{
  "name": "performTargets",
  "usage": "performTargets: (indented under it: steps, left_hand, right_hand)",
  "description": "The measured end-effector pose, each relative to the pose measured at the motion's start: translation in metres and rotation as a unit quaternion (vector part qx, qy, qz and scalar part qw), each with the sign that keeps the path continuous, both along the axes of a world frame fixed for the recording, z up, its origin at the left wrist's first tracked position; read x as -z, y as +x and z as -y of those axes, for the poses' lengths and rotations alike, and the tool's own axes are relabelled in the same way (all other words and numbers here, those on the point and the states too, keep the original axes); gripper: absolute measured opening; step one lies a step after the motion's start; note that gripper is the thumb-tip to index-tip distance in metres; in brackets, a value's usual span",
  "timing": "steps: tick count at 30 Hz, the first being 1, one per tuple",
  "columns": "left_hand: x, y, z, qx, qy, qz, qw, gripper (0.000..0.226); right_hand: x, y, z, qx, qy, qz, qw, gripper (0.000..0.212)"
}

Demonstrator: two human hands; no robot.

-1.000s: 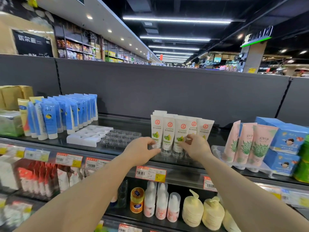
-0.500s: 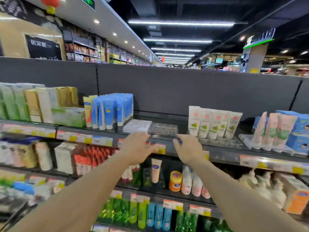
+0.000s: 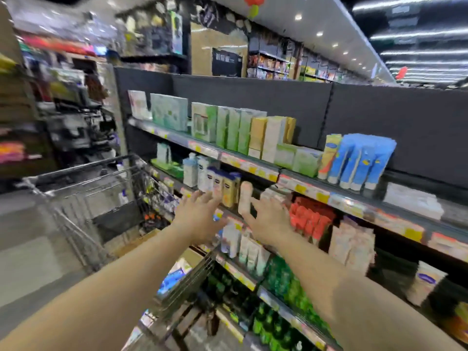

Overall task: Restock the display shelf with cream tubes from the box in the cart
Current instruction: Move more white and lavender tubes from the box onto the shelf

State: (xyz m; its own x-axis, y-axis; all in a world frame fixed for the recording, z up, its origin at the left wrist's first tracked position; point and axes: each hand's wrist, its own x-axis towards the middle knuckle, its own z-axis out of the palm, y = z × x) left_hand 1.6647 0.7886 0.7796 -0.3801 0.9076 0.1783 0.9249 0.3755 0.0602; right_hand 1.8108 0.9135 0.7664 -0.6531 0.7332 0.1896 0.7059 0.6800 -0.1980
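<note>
Both hands are empty, between the cart and the shelf.

The cart (image 3: 83, 188) stands on the left, with a cardboard box (image 3: 141, 240) low inside it; its tubes are too blurry to see. The left hand (image 3: 200, 219) and right hand (image 3: 268, 221) hang loose, fingers spread, holding nothing. More tubes need fetching for the shelf (image 3: 253, 168), I think.

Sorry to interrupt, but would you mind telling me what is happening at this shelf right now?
A person is restocking a shop shelf. Both the left hand and the right hand are open and hold nothing, stretched out in front of the lower shelves. A wire cart stands to the left. The picture is blurred.
</note>
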Motion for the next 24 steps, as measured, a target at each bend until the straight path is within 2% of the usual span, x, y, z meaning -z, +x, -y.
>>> performTargets:
  steps: [6,13,18,24]
  left_hand:
    - [0.035,-0.098,0.025,-0.089,-0.021,0.021,0.996,0.067]
    - [0.069,-0.210,-0.011,-0.155,-0.036,0.036,0.987,0.067]
    - [0.083,-0.280,-0.056,-0.169,-0.051,0.063,0.982,0.068]
    - [0.112,-0.341,-0.104,-0.133,-0.072,0.071,0.986,0.072]
  right_hand:
    - [0.036,-0.121,0.015,-0.080,-0.042,0.005,0.996,0.058]
    - [0.074,-0.247,-0.029,-0.123,-0.075,-0.009,0.989,0.060]
    - [0.089,-0.315,-0.073,-0.119,-0.102,-0.002,0.988,0.063]
    - [0.112,-0.360,-0.110,-0.096,-0.124,-0.006,0.988,0.063]
